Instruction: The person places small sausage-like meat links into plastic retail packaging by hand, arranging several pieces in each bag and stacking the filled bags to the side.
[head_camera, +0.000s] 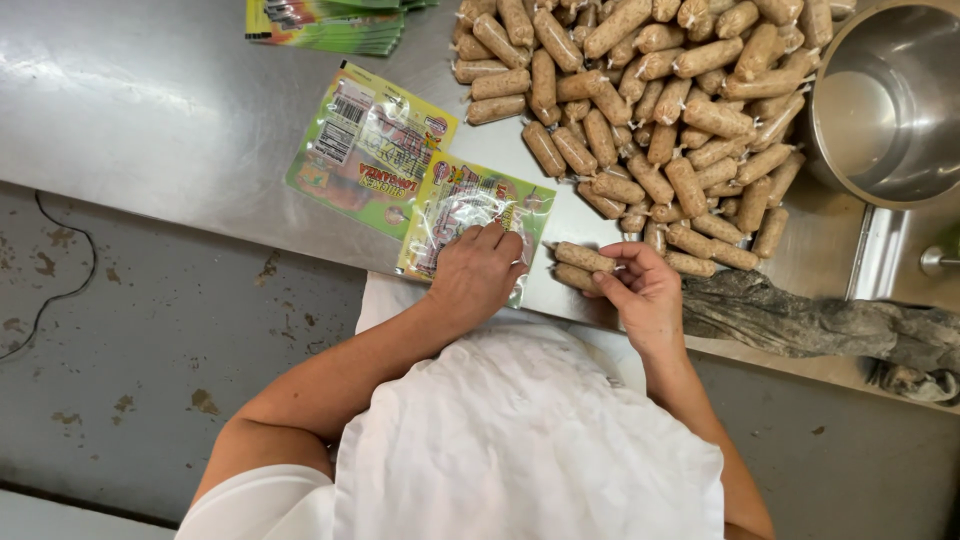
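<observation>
My left hand (478, 272) rests palm down on a green and yellow plastic pouch (455, 195) with a clear window, near the steel table's front edge. My right hand (640, 288) grips two small tan wrapped sausages (582, 258) lying side by side on the table, just right of the pouch. A large pile of the same sausages (650, 110) lies behind my right hand.
A second empty pouch (365, 145) lies flat to the left, and a stack of pouches (325, 25) sits at the table's far edge. A steel pot (885, 100) stands at the right. A dark rag (800, 320) lies by the front edge.
</observation>
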